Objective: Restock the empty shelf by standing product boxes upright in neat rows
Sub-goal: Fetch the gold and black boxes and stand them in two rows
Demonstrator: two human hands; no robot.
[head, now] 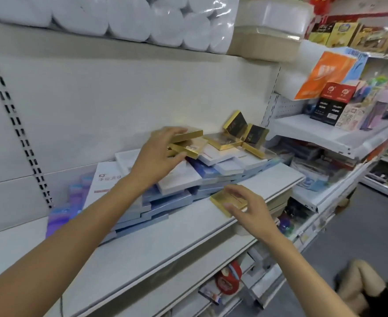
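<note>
Shelf (156,243): flat white metal board, smooth, front lip pale grey; slotted upright rail at back left.
Gold boxes (221,143): slim glossy rectangles with mirror-like gold edges, tumbled at the back right of the shelf, some tilted with dark faces showing, none in a row.
Blue and white boxes (179,184): thin flat cartons, matte, lying in a slumped, overlapping heap across the middle of the shelf.
Purple packs (74,202): shiny wrapped items at the left end of the heap.
Left hand (158,154): fingers curled, thumb below, pinching a gold box (188,133) at the top of the pile.
Right hand (245,207): fingers (236,191) spread and bent over a single gold box (225,199), thumb at its near edge; box lying flat near the shelf's front edge.
Above: paper rolls (119,17) in clear crinkled plastic on the upper shelf.
</note>
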